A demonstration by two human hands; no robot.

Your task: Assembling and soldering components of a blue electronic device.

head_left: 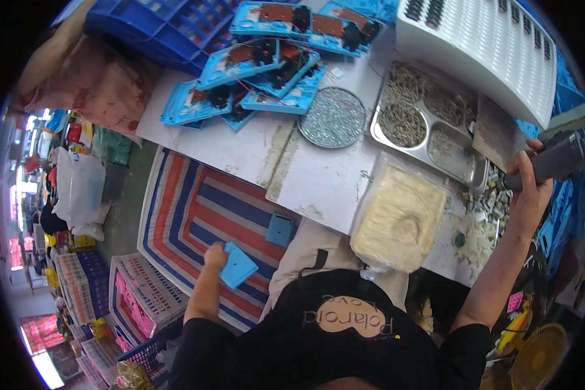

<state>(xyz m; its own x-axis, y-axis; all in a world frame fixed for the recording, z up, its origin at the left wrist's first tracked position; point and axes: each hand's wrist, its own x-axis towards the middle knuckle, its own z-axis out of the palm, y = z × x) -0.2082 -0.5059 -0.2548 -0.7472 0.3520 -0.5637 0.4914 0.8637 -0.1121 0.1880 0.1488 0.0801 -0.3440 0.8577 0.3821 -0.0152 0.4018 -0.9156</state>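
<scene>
My left hand (216,254) is closed on the edge of a blue plastic panel (239,265), over a container lined with striped sheeting (218,198). A similar blue piece (279,229) lies on that lining. Over at the right, my right hand (530,186) grips a dark grey power screwdriver (551,162). Near it is a metal compartment tray (429,153) of small metal parts, perhaps screws. A round dish (332,117) of shiny small parts sits farther left. Blue casings (283,97) with brown and black parts inside are piled on the white table (240,153).
A yellowish block in clear plastic (396,218) lies at the table's near edge. Behind stand a blue crate (169,29) and a white ridged rack (481,52) with black pieces. Another person's arm (55,52) shows at far left. A basket (151,286) with pink pieces stands lower left.
</scene>
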